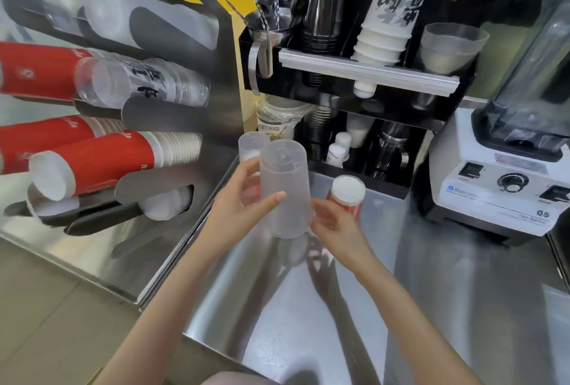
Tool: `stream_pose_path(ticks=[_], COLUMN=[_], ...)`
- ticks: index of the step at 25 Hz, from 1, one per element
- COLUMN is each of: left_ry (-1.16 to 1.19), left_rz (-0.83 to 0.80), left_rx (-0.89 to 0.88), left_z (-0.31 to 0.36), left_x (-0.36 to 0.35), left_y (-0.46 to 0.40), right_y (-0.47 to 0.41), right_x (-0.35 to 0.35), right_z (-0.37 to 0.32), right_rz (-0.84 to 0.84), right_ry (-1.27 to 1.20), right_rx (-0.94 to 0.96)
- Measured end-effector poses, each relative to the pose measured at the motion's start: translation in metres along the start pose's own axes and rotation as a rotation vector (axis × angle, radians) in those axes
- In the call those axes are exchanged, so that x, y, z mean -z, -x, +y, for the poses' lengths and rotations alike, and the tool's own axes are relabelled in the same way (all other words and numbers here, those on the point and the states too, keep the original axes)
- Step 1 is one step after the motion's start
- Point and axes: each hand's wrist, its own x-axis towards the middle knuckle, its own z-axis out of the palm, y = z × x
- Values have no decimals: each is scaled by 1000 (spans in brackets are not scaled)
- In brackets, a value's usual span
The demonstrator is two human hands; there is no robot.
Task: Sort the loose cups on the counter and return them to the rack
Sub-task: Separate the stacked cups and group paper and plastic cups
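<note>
We stand over a stainless steel worktop whose left edge runs diagonally from the near corner up toward the back, dropping straight to a tiled floor. Most of the near steel lies open in front of us, carrying only reflections of our arms.

Just past that left edge stands the cup rack, a grey metal panel with slanted slots. Sleeves of red paper cups fill its lower slots, printed clear cups the middle one, and frosted cups the top.

On the right, a white blender sits close to the worktop's far right side, narrowing the room there. Between it and the rack, a black organiser lines the back, holding a white cup stack, dark clear cups and a steel mug of spoons.

We hold an inverted frosted plastic cup above the worktop, mid-way between rack and blender. Our left hand grips its side, thumb across the front and fingers curled behind. Our right hand cups the rim at the lower right, fingers bent round it.

A second frosted cup stands upside down just behind the held one. A red cup, also inverted, stands just beside our right hand, in front of the organiser.
</note>
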Motion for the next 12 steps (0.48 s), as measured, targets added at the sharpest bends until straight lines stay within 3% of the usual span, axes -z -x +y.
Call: stream_pose_path(ticks=[12], left_ry=[-91], left_rz=[-102], left_rx=[211], left_z=[-75], left_x=[20], left_y=[17], right_y=[-1], right_x=[-52], right_z=[-3], right_rz=[-8], right_ry=[50], right_rx=[-51])
